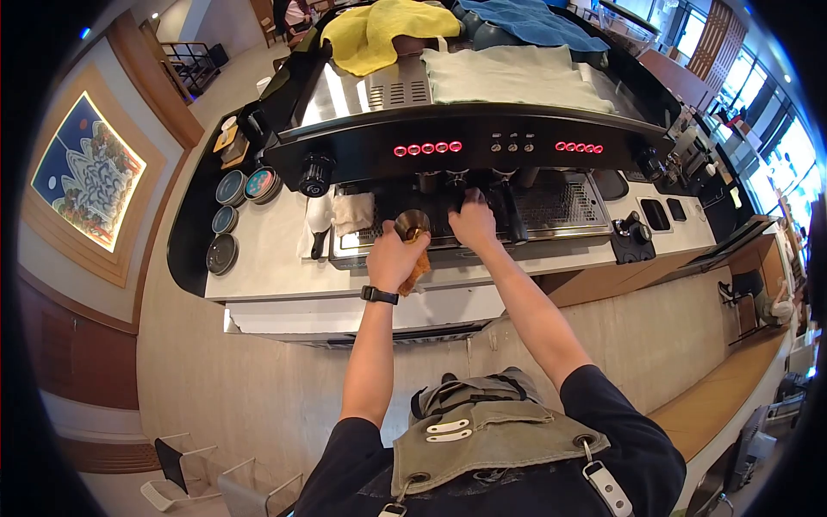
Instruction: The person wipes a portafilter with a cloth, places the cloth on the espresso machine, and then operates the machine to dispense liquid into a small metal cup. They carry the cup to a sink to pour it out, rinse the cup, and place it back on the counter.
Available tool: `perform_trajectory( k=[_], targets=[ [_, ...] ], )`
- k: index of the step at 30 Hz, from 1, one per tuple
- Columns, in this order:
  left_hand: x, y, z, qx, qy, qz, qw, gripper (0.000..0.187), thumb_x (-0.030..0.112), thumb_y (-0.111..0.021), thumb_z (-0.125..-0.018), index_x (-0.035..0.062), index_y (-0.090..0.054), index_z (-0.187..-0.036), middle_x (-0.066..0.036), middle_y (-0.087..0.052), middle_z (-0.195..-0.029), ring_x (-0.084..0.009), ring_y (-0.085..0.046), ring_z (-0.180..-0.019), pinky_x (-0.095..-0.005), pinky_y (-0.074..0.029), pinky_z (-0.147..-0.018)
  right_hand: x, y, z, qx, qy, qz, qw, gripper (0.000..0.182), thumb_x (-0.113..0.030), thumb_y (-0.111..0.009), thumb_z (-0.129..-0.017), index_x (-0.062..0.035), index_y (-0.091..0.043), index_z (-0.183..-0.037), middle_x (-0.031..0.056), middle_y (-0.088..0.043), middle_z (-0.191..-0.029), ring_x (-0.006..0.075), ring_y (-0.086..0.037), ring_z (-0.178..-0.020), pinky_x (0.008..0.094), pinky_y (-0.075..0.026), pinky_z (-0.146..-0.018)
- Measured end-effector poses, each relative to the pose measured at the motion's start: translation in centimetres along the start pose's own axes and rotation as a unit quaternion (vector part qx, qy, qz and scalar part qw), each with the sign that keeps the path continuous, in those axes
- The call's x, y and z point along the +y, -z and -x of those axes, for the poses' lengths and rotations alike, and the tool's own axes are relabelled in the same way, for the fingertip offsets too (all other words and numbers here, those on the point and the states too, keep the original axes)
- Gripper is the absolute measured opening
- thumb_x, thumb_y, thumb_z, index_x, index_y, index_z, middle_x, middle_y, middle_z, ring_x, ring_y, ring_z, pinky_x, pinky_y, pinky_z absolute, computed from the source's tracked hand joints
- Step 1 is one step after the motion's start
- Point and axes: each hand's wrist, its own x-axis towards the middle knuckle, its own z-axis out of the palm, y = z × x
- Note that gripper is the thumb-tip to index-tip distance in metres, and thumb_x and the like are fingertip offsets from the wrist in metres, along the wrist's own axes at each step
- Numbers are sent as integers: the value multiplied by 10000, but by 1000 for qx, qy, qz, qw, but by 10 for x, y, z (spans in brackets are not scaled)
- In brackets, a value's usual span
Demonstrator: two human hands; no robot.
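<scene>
My left hand (396, 260), a dark watch on its wrist, is closed around a small metal cup (412, 221) in front of the espresso machine (362, 129). An orange-brown cloth (416, 277) hangs beneath the same hand. The cup tilts so its inside faces me. My right hand (475, 226) is closed at the machine's front, below a group head (457, 178). Its fingers wrap a dark handle, apparently a portafilter's, mostly hidden by the hand. Just to its right, another portafilter with a black handle (517, 220) sits in the machine.
Yellow (379, 39), blue (538, 21) and pale green cloths (517, 76) lie on top of the machine. Stacked plates (231, 188) and a dark bowl (222, 253) stand at left. A white cloth (353, 213) rests on the drip tray's left end. A tamper (636, 231) stands on the right counter.
</scene>
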Motion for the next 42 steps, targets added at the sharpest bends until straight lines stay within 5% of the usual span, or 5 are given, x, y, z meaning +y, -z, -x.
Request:
perform_trajectory(
  k=[11,14,34,38,42],
  targets=[
    [-4,-2,-1,-5,-7,15,1000,786,563,-737,-817,-69,-560,-1251,-272,-744,-965,-428,-736,-941,-486,-586,-812,8,48,2,-82,-33,70,994,545,-352,-714,-903,40,-565,-1251,295,-622,-1236,478,-666,-1095,553,-551,-927],
    [-7,-1,-1,-17,-10,24,1000,802,563,-734,-820,-70,-551,-1276,-271,-745,-966,-425,-737,-944,-486,-586,-816,49,71,7,127,22,152,980,557,-366,-728,-873,19,-601,-1256,272,-632,-1214,447,-655,-1088,547,-537,-933],
    [-7,12,49,-66,-1,50,997,807,581,-742,-833,-31,-535,-1317,-254,-746,-987,-437,-731,-946,-488,-577,-818,96,16,-12,98,17,4,995,533,-147,-714,-879,83,-496,-1308,363,-609,-1159,544,-589,-1106,568,-493,-956],
    [9,13,69,-57,-17,49,997,791,589,-735,-838,-14,-536,-1309,-237,-750,-945,-433,-735,-897,-484,-578,-784,58,70,31,230,141,95,958,478,-214,-728,-925,57,-549,-1276,235,-648,-1141,369,-656,-1018,459,-537,-858],
    [29,8,87,-88,-32,63,994,782,594,-743,-828,6,-541,-1303,-210,-750,-902,-420,-737,-853,-484,-578,-761,64,87,126,-28,17,-261,965,334,-205,-671,-1016,6,-589,-1262,64,-672,-1032,143,-646,-868,309,-523,-742]
  ],
)
